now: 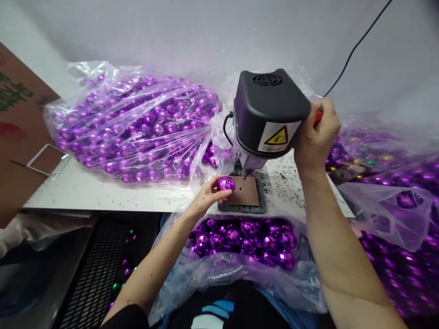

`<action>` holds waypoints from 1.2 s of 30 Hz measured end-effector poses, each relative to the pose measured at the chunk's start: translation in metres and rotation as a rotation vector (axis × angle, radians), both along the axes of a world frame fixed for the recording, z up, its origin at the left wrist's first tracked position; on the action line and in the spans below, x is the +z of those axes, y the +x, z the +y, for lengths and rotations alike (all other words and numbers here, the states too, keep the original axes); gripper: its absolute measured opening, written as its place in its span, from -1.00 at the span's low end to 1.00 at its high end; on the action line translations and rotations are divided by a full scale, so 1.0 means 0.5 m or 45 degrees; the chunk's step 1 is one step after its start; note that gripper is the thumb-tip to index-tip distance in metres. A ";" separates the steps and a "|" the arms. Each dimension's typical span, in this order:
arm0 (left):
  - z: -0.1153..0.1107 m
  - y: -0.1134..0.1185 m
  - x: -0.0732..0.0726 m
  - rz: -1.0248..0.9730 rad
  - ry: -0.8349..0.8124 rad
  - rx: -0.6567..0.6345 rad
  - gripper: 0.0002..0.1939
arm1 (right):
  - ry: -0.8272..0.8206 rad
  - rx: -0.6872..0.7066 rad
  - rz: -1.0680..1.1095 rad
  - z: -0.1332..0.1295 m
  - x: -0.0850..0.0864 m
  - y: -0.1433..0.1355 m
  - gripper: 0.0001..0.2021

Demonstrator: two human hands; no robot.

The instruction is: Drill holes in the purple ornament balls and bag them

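Between the fingers of my left hand (207, 195) is a shiny purple faceted ball (226, 184), held at the left edge of a brown board (247, 194). The board has a small dark hole and lies on the dark base (259, 209) of a bench drill press (272, 103). Its drill bit (245, 173) points down above the board, to the right of the ball and apart from it. My right hand (317, 137) is closed around the red-ended handle (318, 115) on the right side of the drill press.
An open plastic bag of purple balls (247, 240) lies at my lap. A large clear bag of balls (147, 128) is on the white table (92, 192); more bags (398, 265) lie right. A cardboard box (24, 132) stands left, above a black crate (89, 274). Dark shavings litter the tabletop.
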State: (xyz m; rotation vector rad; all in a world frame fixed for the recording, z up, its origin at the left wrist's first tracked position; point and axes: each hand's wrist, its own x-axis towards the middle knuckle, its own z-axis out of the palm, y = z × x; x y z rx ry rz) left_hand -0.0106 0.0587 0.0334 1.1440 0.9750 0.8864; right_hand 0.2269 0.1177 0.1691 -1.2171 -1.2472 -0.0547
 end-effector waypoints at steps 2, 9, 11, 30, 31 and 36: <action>0.004 0.014 -0.021 0.016 -0.076 -0.025 -0.33 | -0.005 0.002 -0.007 0.001 -0.001 0.000 -0.32; 0.016 0.049 -0.065 0.444 0.335 0.088 -0.49 | 0.018 0.006 -0.025 0.002 -0.005 -0.001 -0.36; 0.016 0.061 -0.066 0.565 0.473 0.064 -0.55 | 0.024 0.010 -0.018 0.002 -0.007 -0.001 -0.37; 0.032 0.127 -0.126 0.897 0.966 0.220 -0.48 | 0.034 0.010 -0.012 -0.005 -0.003 -0.002 -0.37; 0.030 0.129 -0.125 0.913 0.976 0.226 -0.49 | 0.034 0.006 -0.011 -0.006 -0.003 -0.002 -0.36; 0.020 0.137 -0.114 0.985 1.018 0.245 -0.55 | 0.039 -0.004 -0.019 -0.013 0.001 -0.003 -0.38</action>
